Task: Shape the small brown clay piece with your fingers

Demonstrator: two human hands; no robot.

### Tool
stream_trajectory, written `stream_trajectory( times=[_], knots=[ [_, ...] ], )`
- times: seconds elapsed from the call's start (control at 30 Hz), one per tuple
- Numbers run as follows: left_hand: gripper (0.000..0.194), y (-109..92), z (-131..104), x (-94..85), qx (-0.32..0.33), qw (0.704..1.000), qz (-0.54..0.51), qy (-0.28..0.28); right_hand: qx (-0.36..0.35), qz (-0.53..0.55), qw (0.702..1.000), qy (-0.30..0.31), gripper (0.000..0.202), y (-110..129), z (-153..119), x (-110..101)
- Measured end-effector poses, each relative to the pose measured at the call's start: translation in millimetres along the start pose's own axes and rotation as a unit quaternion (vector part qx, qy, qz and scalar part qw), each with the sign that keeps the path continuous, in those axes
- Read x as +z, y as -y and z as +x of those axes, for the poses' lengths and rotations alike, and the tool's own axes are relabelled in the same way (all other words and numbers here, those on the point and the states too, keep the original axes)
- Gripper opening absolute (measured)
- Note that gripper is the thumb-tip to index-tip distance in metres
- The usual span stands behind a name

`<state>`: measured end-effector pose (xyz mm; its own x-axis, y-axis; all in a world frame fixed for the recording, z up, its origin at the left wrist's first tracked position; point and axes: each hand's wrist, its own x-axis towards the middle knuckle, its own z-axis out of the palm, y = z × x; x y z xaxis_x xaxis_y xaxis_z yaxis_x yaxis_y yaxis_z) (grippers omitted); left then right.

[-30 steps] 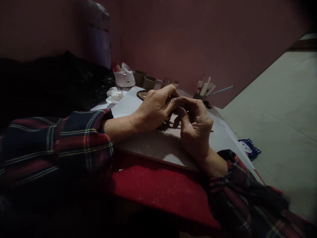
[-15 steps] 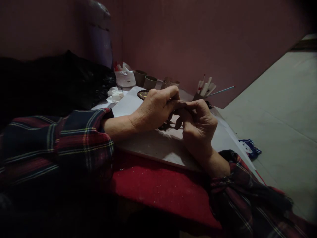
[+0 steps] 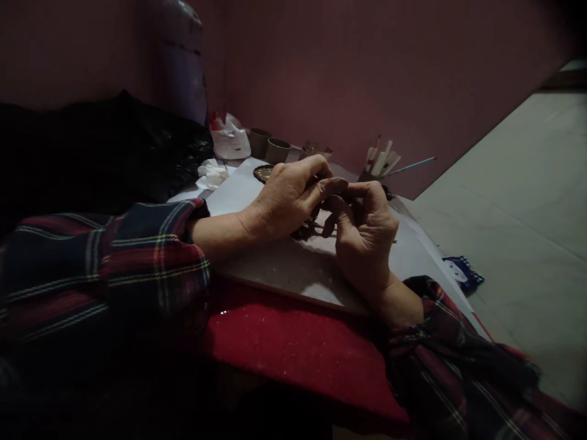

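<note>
Fingertip to fingertip, my two hands meet above a pale board [image 3: 279, 272] on the table. My left hand [image 3: 291, 198] is closed in a pinch, its thumb stretched toward the right fingers; what it holds, if anything, is hidden. My right hand [image 3: 367, 235] also pinches, with bent index finger and thumb smudged dark brown. A small dark brown lump [image 3: 303, 232] shows below the left fingers, partly covered by them, and its kind is unclear. Behind the left hand lies a dark round dish [image 3: 262, 173] with yellowish specks.
Two dark cups [image 3: 277, 150] and a white plastic bag [image 3: 230, 142] stand by the wall. Crumpled tissue [image 3: 213, 175] lies at left, near a black bag [image 3: 151, 146]. A holder with sticks and a blue brush [image 3: 413, 166] stands behind my right hand. Red cloth [image 3: 293, 348] covers the near edge.
My left thumb has straightened and lifted along the right index fingertip. My right hand has shifted slightly left. The other things stay about where they were.
</note>
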<state>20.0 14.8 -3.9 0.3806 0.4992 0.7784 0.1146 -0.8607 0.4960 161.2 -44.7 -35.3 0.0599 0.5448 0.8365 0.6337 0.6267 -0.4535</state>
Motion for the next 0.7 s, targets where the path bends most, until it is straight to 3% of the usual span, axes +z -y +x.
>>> stream_trajectory(
  times=[0.13,0.7],
  knots=[
    [0.025,-0.8,-0.7,0.2,-0.011,1.0,-0.016,0.009,-0.001,0.001,1.0,0.001,0.008,1.4,0.4,0.0],
    [0.015,-0.6,-1.5,0.7,-0.011,1.0,0.005,0.001,0.014,-0.016,0.999,0.029,0.012,0.5,0.0,-0.6]
  ],
)
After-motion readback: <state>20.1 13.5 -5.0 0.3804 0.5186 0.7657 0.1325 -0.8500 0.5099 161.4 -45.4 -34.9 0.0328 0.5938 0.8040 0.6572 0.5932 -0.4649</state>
